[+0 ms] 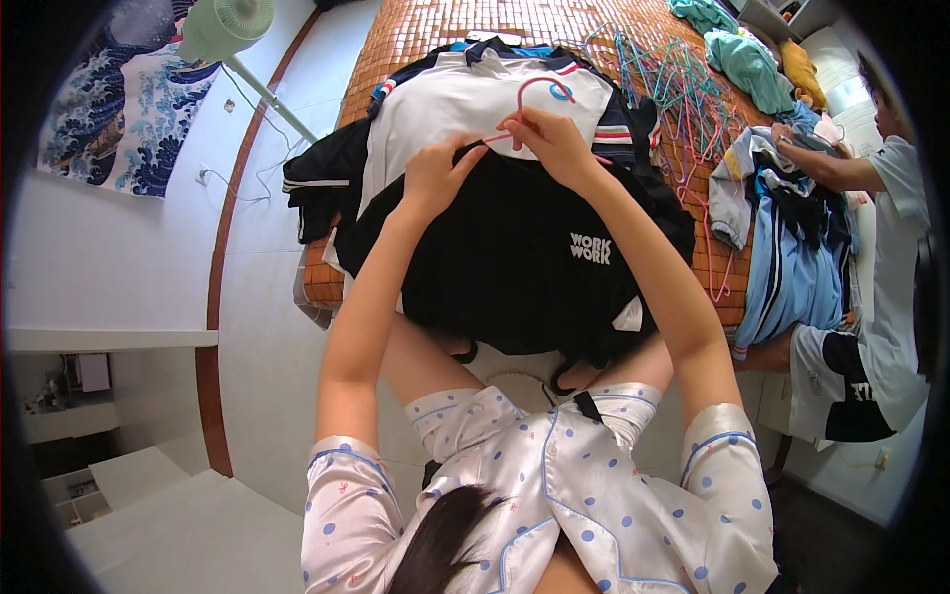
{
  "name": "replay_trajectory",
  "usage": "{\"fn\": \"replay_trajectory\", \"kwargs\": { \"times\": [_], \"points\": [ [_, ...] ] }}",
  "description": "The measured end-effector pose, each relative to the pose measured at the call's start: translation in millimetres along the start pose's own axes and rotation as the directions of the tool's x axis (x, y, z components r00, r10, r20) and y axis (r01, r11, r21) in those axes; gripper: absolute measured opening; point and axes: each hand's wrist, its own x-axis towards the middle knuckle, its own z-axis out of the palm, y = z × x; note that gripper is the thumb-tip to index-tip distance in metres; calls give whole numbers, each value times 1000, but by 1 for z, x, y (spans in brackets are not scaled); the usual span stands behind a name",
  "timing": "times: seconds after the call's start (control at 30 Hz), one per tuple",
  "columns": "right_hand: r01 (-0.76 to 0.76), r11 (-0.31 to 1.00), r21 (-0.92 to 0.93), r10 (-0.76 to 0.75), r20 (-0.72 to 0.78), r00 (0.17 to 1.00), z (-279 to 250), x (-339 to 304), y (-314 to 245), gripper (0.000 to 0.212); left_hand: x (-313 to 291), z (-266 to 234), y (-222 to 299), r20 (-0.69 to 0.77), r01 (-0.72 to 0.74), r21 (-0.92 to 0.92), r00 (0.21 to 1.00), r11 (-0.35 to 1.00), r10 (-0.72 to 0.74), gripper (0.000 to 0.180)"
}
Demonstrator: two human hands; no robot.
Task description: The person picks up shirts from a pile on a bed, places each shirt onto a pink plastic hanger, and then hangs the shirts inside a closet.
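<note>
A black garment [495, 262] with a small white print drapes over the near edge of the bed, hanging down toward my knees. My left hand [433, 180] is closed in a pinch at its upper edge, where a bit of pink hanger shows by the fingertips. Closed around the base of the hook, my right hand [550, 148] grips a pink clothes hanger [522, 91]. Most of the hanger is hidden by the garment and my fingers. Just behind both hands lies a white shirt [426, 109] with dark striped sleeves, on top of other clothes.
Many tangled, coloured hangers [673, 89] lie on the brown woven mat [396, 30] to the right. Another person [896, 178] handles clothes at the bed's right side, beside blue striped clothing [787, 267]. A green fan [233, 25] stands at the far left.
</note>
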Motion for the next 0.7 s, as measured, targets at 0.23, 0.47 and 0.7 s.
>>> {"fn": "replay_trajectory", "kwargs": {
  "times": [0.23, 0.47, 0.7],
  "points": [
    [-78, 929, -362, 72, -29, 997, -44, -33, 39, 32, -18, -10, -17, -54, 27, -102, 998, 994, -33, 23],
    [-75, 957, -280, 12, -220, 976, -69, -68, 73, 36, -19, -7, -20, -147, 38, -171, 987, 985, -64, 20],
    [-55, 992, -115, 39, -137, 990, -70, -72, 56, 25, -16, -2, -14, -153, 36, -136, 987, 990, -57, 17]
  ]
}}
